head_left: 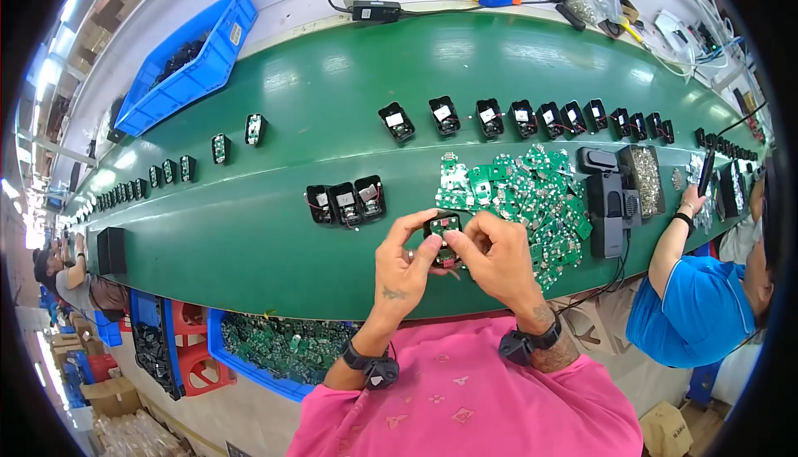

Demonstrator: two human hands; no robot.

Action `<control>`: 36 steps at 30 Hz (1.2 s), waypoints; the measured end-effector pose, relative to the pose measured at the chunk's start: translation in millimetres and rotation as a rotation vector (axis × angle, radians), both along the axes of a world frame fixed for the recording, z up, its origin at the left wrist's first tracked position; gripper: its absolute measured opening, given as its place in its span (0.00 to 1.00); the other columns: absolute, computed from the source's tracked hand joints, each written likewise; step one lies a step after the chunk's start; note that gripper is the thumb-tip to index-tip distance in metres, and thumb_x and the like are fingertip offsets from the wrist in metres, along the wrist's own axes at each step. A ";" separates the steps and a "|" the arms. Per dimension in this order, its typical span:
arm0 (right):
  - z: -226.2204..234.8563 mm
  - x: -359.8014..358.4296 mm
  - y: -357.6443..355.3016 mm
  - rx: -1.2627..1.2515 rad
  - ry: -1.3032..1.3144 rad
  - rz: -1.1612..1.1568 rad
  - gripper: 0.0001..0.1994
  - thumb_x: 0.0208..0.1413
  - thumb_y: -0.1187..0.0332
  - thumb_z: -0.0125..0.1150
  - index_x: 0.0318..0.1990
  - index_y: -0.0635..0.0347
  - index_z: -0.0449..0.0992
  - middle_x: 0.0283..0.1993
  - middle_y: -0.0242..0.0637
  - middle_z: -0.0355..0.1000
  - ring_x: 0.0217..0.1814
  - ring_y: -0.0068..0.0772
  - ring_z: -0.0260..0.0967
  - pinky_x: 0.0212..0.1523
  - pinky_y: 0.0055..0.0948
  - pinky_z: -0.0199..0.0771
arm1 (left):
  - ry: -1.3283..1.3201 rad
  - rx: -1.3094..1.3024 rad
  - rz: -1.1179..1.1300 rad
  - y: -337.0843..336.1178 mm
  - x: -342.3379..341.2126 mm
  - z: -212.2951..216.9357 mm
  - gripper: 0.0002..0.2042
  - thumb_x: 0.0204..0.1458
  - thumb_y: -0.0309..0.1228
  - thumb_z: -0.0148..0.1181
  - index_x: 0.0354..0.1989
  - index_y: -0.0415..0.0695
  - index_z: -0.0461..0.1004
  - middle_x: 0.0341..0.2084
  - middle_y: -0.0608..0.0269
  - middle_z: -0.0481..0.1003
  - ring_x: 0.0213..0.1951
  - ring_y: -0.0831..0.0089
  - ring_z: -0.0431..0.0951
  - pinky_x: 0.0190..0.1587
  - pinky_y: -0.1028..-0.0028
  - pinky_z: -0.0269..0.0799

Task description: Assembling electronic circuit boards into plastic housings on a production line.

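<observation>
Clamping boxy blk plastic case (428, 227) in both hands (402, 257); touching grn PCB (445, 224) inside w/ thumbs; near jagged PCB heap (532, 199) on glossy grn counter (199, 245).

head | worn fisheye, left of pair | faces down across green bench (224, 237) | near both hands (502, 259)

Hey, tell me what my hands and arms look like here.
Your left hand and right hand are gloveless; the left wears a ring. Dark tattoos mark both arms. Each wears a black strap with a chunky black module. The sleeves are pink.
</observation>
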State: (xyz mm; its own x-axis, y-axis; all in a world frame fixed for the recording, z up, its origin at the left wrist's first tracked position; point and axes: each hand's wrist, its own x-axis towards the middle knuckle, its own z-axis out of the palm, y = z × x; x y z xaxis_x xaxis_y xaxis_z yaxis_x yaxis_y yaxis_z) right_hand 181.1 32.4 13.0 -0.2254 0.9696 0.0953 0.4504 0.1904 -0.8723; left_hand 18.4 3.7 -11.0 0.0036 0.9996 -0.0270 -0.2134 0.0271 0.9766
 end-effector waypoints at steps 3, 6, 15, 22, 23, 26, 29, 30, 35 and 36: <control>-1.0 -6.3 2.0 -0.037 0.067 0.010 0.11 0.61 0.65 0.61 0.44 0.63 0.74 0.24 0.45 0.72 0.20 0.36 0.71 0.22 0.34 0.66 | -0.015 -0.049 0.031 3.1 3.5 -4.3 0.17 0.63 0.28 0.54 0.59 0.38 0.66 0.54 0.50 0.72 0.39 0.71 0.82 0.30 0.77 0.83; -8.7 -7.1 5.0 -0.018 0.106 0.052 0.16 0.63 0.65 0.58 0.55 0.62 0.72 0.29 0.48 0.74 0.26 0.43 0.74 0.27 0.37 0.70 | 0.019 -0.080 0.005 5.1 2.9 -4.0 0.17 0.65 0.31 0.52 0.59 0.39 0.65 0.52 0.51 0.73 0.41 0.71 0.81 0.30 0.76 0.83; -12.1 -6.1 10.2 -0.056 -0.001 0.091 0.17 0.65 0.65 0.54 0.58 0.59 0.70 0.34 0.51 0.75 0.34 0.53 0.74 0.34 0.42 0.71 | 0.065 -0.083 -0.025 11.4 3.7 -10.9 0.16 0.65 0.27 0.48 0.61 0.42 0.62 0.50 0.52 0.73 0.45 0.69 0.80 0.32 0.75 0.85; -16.1 -4.7 15.2 -0.015 0.042 0.138 0.18 0.65 0.67 0.53 0.61 0.60 0.67 0.38 0.50 0.75 0.35 0.50 0.74 0.37 0.40 0.72 | 0.006 -0.088 -0.028 13.1 1.2 -12.2 0.16 0.65 0.27 0.48 0.61 0.42 0.62 0.53 0.52 0.71 0.48 0.69 0.78 0.33 0.75 0.85; -14.4 -5.7 14.9 -0.016 0.043 0.139 0.18 0.65 0.67 0.53 0.61 0.60 0.67 0.38 0.50 0.75 0.35 0.50 0.74 0.37 0.40 0.72 | 0.006 -0.089 -0.026 13.2 0.9 -12.1 0.16 0.65 0.27 0.48 0.61 0.42 0.62 0.53 0.52 0.71 0.48 0.69 0.78 0.33 0.75 0.85; -9.9 -10.0 13.6 -0.104 0.088 0.146 0.17 0.65 0.69 0.52 0.60 0.60 0.68 0.40 0.50 0.75 0.36 0.48 0.75 0.38 0.39 0.73 | 0.026 -0.091 0.001 12.2 -0.1 -10.5 0.15 0.65 0.27 0.48 0.59 0.40 0.63 0.53 0.52 0.71 0.46 0.69 0.79 0.33 0.75 0.85; -16.1 -16.0 11.2 -0.038 0.209 0.160 0.16 0.64 0.72 0.53 0.58 0.61 0.69 0.43 0.49 0.75 0.38 0.44 0.75 0.39 0.36 0.74 | 0.141 0.037 0.077 4.4 3.3 -9.8 0.14 0.65 0.25 0.49 0.58 0.39 0.64 0.51 0.51 0.71 0.42 0.68 0.81 0.33 0.74 0.86; -23.4 -17.7 8.2 0.031 0.281 0.148 0.16 0.63 0.73 0.53 0.58 0.61 0.69 0.44 0.48 0.75 0.39 0.43 0.75 0.40 0.35 0.74 | 0.273 0.209 0.161 1.9 6.4 -15.6 0.14 0.64 0.24 0.49 0.57 0.38 0.66 0.52 0.49 0.72 0.41 0.67 0.82 0.34 0.73 0.85; -32.9 -46.6 23.6 0.053 0.238 0.126 0.16 0.61 0.76 0.56 0.56 0.61 0.72 0.43 0.46 0.76 0.39 0.39 0.76 0.40 0.32 0.75 | 0.144 0.071 0.219 11.7 -16.3 -17.0 0.14 0.62 0.21 0.51 0.56 0.38 0.68 0.53 0.48 0.74 0.40 0.67 0.83 0.35 0.71 0.83; -28.8 -52.0 23.3 0.074 0.220 0.128 0.17 0.60 0.77 0.57 0.57 0.61 0.72 0.41 0.45 0.76 0.37 0.40 0.76 0.38 0.33 0.75 | 0.127 0.061 0.205 9.8 -23.1 -12.3 0.17 0.61 0.22 0.53 0.59 0.39 0.67 0.52 0.50 0.74 0.40 0.67 0.83 0.35 0.72 0.82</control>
State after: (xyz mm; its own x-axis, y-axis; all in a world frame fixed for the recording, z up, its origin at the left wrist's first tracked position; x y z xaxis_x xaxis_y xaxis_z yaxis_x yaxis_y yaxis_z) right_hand 129.1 55.7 -15.8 -0.3119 0.9230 0.2252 0.2191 0.3005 -0.9283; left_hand -4.8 13.5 -23.3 -0.1992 0.9789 0.0460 -0.0834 -0.0637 0.9945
